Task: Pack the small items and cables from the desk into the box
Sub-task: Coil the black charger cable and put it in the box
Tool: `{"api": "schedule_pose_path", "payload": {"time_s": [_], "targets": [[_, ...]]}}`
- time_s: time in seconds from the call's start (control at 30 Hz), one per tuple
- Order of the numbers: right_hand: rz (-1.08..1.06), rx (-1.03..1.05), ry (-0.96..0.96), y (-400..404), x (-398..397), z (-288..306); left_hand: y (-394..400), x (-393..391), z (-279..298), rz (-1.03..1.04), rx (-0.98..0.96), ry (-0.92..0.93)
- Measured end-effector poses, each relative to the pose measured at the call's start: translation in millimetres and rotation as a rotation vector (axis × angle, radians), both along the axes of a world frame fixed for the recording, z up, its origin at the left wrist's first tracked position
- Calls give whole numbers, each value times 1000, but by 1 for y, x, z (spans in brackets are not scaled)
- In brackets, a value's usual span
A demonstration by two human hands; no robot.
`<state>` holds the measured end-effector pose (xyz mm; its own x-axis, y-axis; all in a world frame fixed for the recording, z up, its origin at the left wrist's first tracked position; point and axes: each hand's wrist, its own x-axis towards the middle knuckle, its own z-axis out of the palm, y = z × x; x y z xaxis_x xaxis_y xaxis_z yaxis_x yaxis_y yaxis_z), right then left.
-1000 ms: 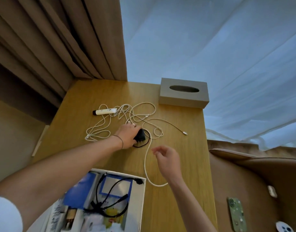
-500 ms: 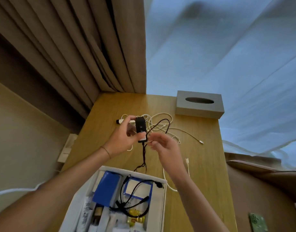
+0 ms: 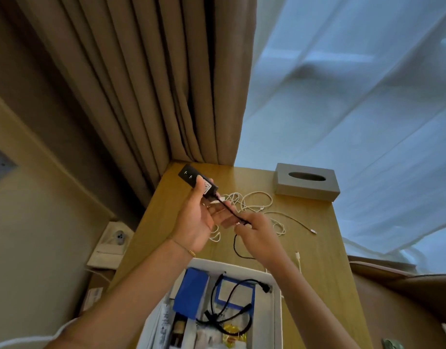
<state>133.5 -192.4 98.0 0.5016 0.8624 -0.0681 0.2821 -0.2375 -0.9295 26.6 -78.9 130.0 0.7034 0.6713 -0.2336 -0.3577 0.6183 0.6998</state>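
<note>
My left hand (image 3: 195, 222) holds a black power adapter (image 3: 195, 181) lifted above the wooden desk (image 3: 317, 248). Its thin black cable (image 3: 238, 249) runs down to my right hand (image 3: 258, 238), which pinches it, and loops below. A tangle of white cables (image 3: 257, 204) lies on the desk behind my hands, one end (image 3: 312, 231) stretched to the right. The open white box (image 3: 276, 311) sits at the desk's near edge and holds a blue pack (image 3: 190, 293), a black cable (image 3: 232, 308) and small packets.
A grey tissue box (image 3: 307, 183) stands at the desk's far right corner. Brown curtains (image 3: 141, 84) hang behind on the left, a sheer white curtain (image 3: 355, 96) on the right. A wall socket (image 3: 118, 236) is left of the desk. A brown chair (image 3: 405, 298) is to the right.
My left hand took the black adapter off the desk and raised it. My right hand came up and pinched its black cable, pulling it taut. The camera tilted upward.
</note>
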Motion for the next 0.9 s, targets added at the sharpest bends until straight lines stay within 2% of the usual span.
{"api": "schedule_pose_path", "payload": {"time_s": [0.07, 0.23, 0.3, 0.4, 0.47, 0.5, 0.57, 0.63, 0.67, 0.83, 0.9], "targets": [[51, -55, 42, -3, -4, 4, 6, -5, 6, 40, 13, 11], [182, 27, 332, -14, -13, 9, 27, -23, 18, 71, 67, 96], [183, 8, 364, -18, -8, 8, 34, -27, 16, 105, 243, 252], [153, 14, 167, -23, -5, 8, 41, -34, 10, 80, 513, 492], [80, 104, 76, -25, -2, 12, 46, -37, 2, 93, 739, 640], [31, 177, 117, -28, 2, 16, 49, -39, 0, 106, 852, 686], [-75, 330, 370, -36, 16, 24, 57, -46, -5, 98, 1023, 762], [-148, 427, 596, -45, 35, 32, 66, -55, -11, 23, 1139, 842], [-165, 443, 628, -48, 43, 36, 69, -59, -15, -38, 1183, 872], [-48, 562, 647, -39, 52, 54, 70, -61, -25, -330, 1459, 1039], [-36, 590, 620, -28, 53, 67, 64, -63, -24, -471, 1518, 969]]}}
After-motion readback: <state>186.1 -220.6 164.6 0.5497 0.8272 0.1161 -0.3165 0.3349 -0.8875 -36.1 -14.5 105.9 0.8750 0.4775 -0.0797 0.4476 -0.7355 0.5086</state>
